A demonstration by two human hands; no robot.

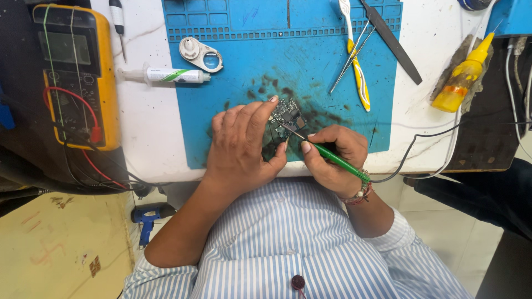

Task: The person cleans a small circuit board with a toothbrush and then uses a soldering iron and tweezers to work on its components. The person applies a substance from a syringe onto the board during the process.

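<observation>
A small dark circuit board (287,113) lies on the stained blue work mat (310,66) near the bench's front edge. My left hand (244,141) rests on the mat and pins the board with its fingertips. My right hand (332,158) grips a green-handled soldering iron (332,158) like a pen; its metal tip touches the board's lower edge. A black cord runs from the iron off to the right.
A yellow multimeter (77,72) with red and black leads sits at left. A white tube (166,75), a metal opener tool (199,53), tweezers (352,55), a yellow-white toothbrush (357,66), a black blade (393,41) and a yellow squeeze bottle (463,77) lie around the mat.
</observation>
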